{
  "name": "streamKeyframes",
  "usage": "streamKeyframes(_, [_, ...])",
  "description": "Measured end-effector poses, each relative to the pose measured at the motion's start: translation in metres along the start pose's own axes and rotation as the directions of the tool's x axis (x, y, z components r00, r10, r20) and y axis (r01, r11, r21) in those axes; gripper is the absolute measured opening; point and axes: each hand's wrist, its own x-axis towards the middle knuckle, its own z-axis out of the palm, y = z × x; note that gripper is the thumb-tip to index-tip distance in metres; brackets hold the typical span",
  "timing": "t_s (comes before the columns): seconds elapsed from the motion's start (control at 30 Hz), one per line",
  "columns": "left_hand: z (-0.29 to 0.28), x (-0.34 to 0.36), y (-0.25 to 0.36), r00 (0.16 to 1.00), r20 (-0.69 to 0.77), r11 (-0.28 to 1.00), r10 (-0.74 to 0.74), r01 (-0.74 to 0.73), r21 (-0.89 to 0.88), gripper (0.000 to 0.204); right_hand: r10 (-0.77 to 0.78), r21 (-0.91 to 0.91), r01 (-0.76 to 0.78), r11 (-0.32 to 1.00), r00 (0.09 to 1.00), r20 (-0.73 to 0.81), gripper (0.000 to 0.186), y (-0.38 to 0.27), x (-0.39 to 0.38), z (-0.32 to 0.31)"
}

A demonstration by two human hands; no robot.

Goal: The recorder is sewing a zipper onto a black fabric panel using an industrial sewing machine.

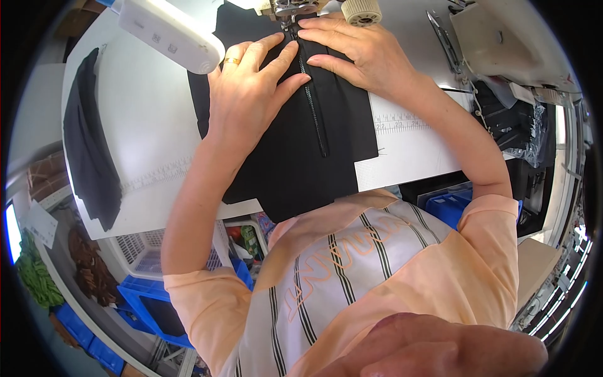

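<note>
Black fabric (276, 169) with a long zipper (314, 113) lies under the sewing machine's presser foot (286, 24) at the top centre. My left hand (245, 94) rests on the fabric left of the zipper, a ring on one finger, fingertips just below the foot, fingers apart. My right hand (352, 53) lies on the fabric right of the zipper, fingertips beside the foot and thumb apart from the fingers.
A white device (163, 31) overhangs the upper left. Another black piece (91, 138) lies on the white table (138, 125) at the left. Metal scissors or snips (446, 44) sit at upper right, near black bundled material (509, 125). Baskets and blue crates (144, 295) are below.
</note>
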Motion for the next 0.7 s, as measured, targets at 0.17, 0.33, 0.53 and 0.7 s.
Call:
streamKeyframes(0.17, [-0.0014, 0.0000, 0.0001, 1.000, 0.007, 0.999, -0.011, 0.011, -0.052, 0.034, 0.047, -0.003, -0.047, 0.999, 0.998, 0.036, 0.036, -0.0030, 0.0052, -0.0014])
streamKeyframes(0.33, [-0.0026, -0.0010, 0.0005, 1.000, -0.007, 1.000, 0.001, -0.001, -0.021, 0.035, 0.021, 0.122, -0.028, 0.992, 0.998, 0.055, 0.033, 0.0031, 0.0055, -0.0026])
streamKeyframes(0.53, [-0.0060, -0.0017, 0.0017, 1.000, 0.022, 1.000, 0.002, -0.001, -0.010, 0.041, 0.010, 0.053, -0.010, 0.999, 1.000, -0.012, 0.031, -0.0016, 0.0008, -0.0025])
streamKeyframes(0.7, [-0.0053, -0.0011, 0.0002, 0.999, 0.053, 0.999, -0.011, 0.013, -0.043, 0.046, 0.027, 0.013, -0.027, 1.000, 1.000, 0.002, 0.030, -0.0047, 0.0013, -0.0050])
